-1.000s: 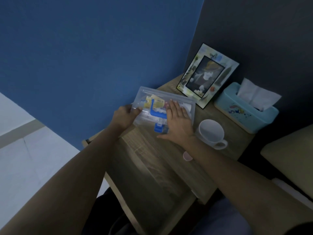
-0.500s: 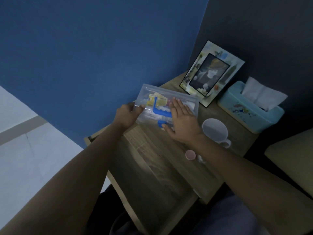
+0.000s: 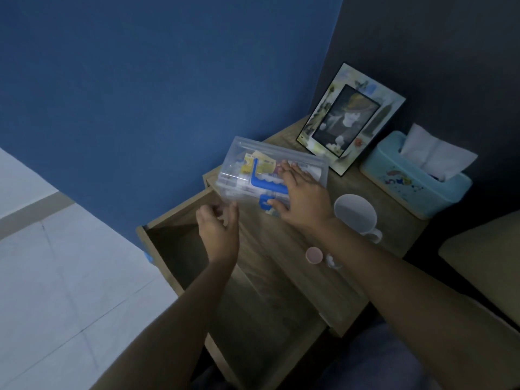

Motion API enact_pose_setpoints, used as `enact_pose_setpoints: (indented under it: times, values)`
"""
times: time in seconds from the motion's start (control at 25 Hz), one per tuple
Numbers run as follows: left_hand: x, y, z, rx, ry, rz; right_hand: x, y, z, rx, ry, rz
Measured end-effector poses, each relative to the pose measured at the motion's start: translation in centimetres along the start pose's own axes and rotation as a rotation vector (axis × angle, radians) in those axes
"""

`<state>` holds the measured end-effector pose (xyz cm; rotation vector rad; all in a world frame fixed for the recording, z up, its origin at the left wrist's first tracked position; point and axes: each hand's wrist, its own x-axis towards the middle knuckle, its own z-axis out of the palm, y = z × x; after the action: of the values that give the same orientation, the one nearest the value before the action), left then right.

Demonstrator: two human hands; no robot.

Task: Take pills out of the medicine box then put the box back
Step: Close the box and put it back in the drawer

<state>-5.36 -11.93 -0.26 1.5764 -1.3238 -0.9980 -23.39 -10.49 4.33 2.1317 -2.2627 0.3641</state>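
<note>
Now the right hand (image 3: 302, 197) is lying flat on the clear medicine box (image 3: 270, 171), thumb at its blue latch (image 3: 264, 204), on the nightstand (image 3: 281, 249). The left hand (image 3: 219, 230) is hovering over the open drawer (image 3: 174, 249), fingers loosely curled, holding nothing.

The box (image 3: 270, 175) lies mid-frame on the desk (image 3: 295, 266), at its far left edge. Behind it to the upper right stands a frame (image 3: 350, 118), with the tissues (image 3: 416, 175) further right. The cup (image 3: 356, 215) sits right of the box, an open drawer (image 3: 174, 243) lower left.
</note>
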Motion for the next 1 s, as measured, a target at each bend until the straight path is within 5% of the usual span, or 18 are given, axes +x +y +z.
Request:
enact_pose_setpoints:
  times: [0.16, 0.32, 1.0]
  values:
    - [-0.7, -0.8, 1.5, 0.053, -0.367, 0.006, 0.1, 0.1, 0.1, 0.044, 0.052, 0.02]
    - [0.2, 0.1, 2.8, -0.213, -0.529, -0.11, 0.1, 0.3, 0.3, 0.065, 0.059, 0.017]
    - [1.2, 0.5, 2.9, -0.23, -0.55, -0.066, 0.1, 0.5, 0.5, 0.063, 0.089, -0.005]
